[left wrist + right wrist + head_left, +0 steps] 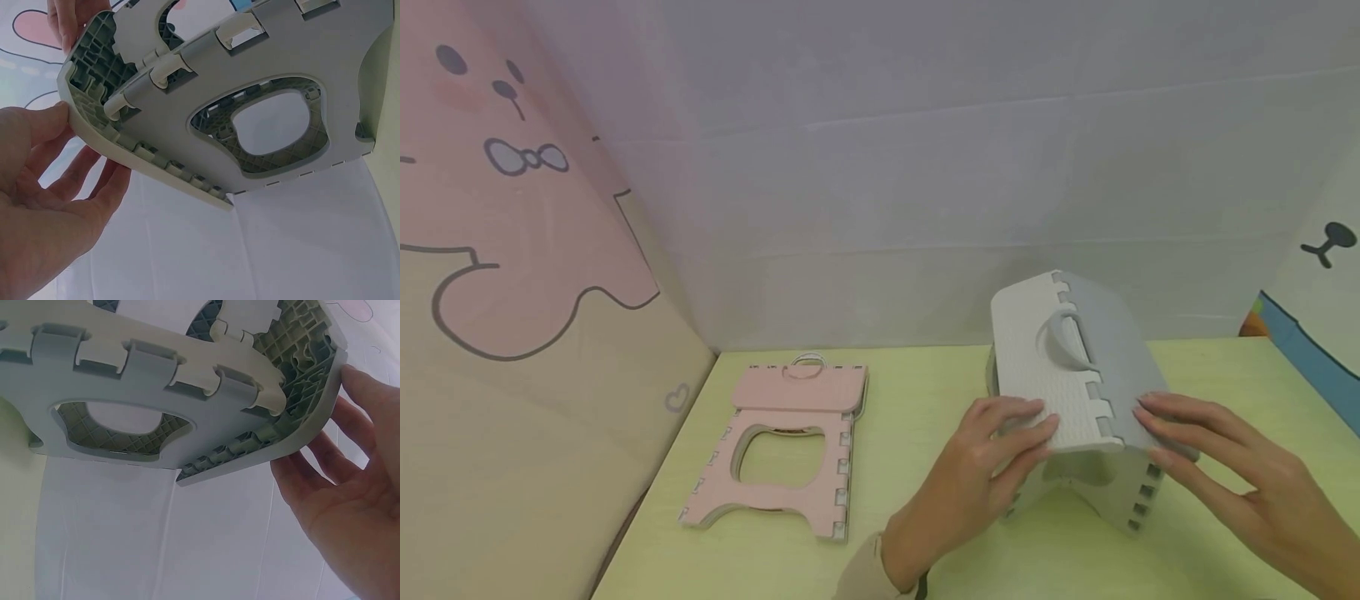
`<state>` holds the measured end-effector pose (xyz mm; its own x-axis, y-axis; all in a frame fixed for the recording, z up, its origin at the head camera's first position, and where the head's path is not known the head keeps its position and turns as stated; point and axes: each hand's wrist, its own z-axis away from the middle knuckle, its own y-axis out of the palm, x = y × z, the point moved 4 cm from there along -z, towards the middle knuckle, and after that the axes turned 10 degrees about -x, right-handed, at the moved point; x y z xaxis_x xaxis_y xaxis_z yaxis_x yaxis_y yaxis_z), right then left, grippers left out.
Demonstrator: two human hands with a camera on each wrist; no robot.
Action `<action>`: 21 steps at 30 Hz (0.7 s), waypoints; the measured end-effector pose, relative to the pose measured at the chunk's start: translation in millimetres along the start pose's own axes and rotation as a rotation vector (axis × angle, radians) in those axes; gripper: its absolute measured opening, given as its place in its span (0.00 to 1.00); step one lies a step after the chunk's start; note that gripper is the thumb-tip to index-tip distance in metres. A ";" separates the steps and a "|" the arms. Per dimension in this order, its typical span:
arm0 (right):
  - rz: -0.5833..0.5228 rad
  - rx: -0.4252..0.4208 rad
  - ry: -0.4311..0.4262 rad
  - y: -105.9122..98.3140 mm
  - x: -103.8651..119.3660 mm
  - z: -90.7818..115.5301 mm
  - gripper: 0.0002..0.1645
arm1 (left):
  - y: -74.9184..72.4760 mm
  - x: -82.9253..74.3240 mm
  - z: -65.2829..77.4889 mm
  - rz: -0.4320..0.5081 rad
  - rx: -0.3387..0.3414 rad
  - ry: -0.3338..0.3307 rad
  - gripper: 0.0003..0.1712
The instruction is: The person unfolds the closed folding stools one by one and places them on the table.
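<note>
In the head view, a white and grey folding stool (1037,367) stands partly unfolded on the table, its top peaked like a roof along the hinge. A grey carry strap (1066,340) lies along the ridge. My left hand (973,467) rests its fingers on the white half near the front edge. On the grey half lie the fingertips of my right hand (1232,467). From below, the left wrist view shows the ribbed underside (103,59) and a leg panel (275,56), with left fingers outside the top. In the right wrist view, fingers touch the grey rim (306,431).
A pink folding stool (801,387) lies folded flat on the yellow-green table (917,400), left of the hands. Behind the table hangs a pale sheet (887,183). A cartoon-printed cloth (550,350) covers the left side, and another printed cloth (1322,283) is at right.
</note>
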<state>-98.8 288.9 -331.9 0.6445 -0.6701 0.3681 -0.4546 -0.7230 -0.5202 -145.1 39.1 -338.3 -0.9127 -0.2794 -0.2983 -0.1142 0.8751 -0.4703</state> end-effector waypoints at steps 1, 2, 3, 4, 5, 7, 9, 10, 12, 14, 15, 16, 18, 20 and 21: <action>-0.003 -0.001 -0.003 0.1 -0.2 -0.1 0.36 | 0.0 0.1 -0.1 -0.002 -0.001 0.002 0.16; 0.000 0.005 0.004 -0.1 -0.2 -0.2 0.36 | 0.0 0.2 -0.1 -0.004 -0.002 0.004 0.16; 0.004 0.014 0.016 -0.3 0.0 -0.4 0.37 | 0.0 0.2 -0.1 -0.005 -0.002 0.004 0.16; 0.004 0.021 0.023 -0.5 0.1 -0.5 0.37 | 0.0 0.2 -0.2 -0.007 -0.003 0.005 0.16; 0.006 0.029 0.032 -0.8 0.1 -0.5 0.37 | 0.0 0.2 -0.2 -0.008 -0.004 0.007 0.16; 0.004 0.033 0.033 -1.2 0.7 -1.0 0.36 | 0.0 0.2 -0.3 -0.011 -0.006 0.010 0.16; 0.009 0.047 0.050 -1.5 0.9 -1.0 0.37 | 0.0 0.3 -0.4 -0.011 -0.005 0.010 0.16; 0.008 0.047 0.051 -1.5 0.9 -0.9 0.37 | 0.0 0.4 -0.4 -0.013 -0.005 0.011 0.16; 0.006 0.042 0.046 -1.3 0.8 -1.2 0.37 | 0.1 0.6 -0.5 -0.012 -0.003 0.008 0.16; 0.006 0.029 0.034 -0.7 0.4 -1.2 0.37 | 0.1 0.8 -0.4 -0.013 -0.004 0.009 0.16; 0.006 0.018 0.021 -0.4 0.3 -1.3 0.37 | 0.1 1.0 -0.3 -0.013 -0.005 0.010 0.16; 0.004 0.005 0.007 0.0 0.2 -1.5 0.37 | 0.1 1.2 -0.2 -0.013 -0.005 0.011 0.16; -0.001 -0.015 -0.013 0.8 -0.1 -1.7 0.36 | 0.2 1.6 0.0 -0.013 -0.007 0.013 0.16; -0.003 -0.029 -0.028 1.2 0.0 -2.0 0.36 | 0.4 2.0 0.3 -0.012 -0.007 0.016 0.16; -0.003 -0.030 -0.029 1.4 0.0 -2.0 0.36 | 0.4 2.1 0.5 -0.011 -0.007 0.015 0.16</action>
<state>-100.7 287.5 -331.1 0.6634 -0.6632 0.3466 -0.4709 -0.7300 -0.4953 -146.9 38.7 -339.6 -0.9170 -0.2833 -0.2810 -0.1269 0.8747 -0.4677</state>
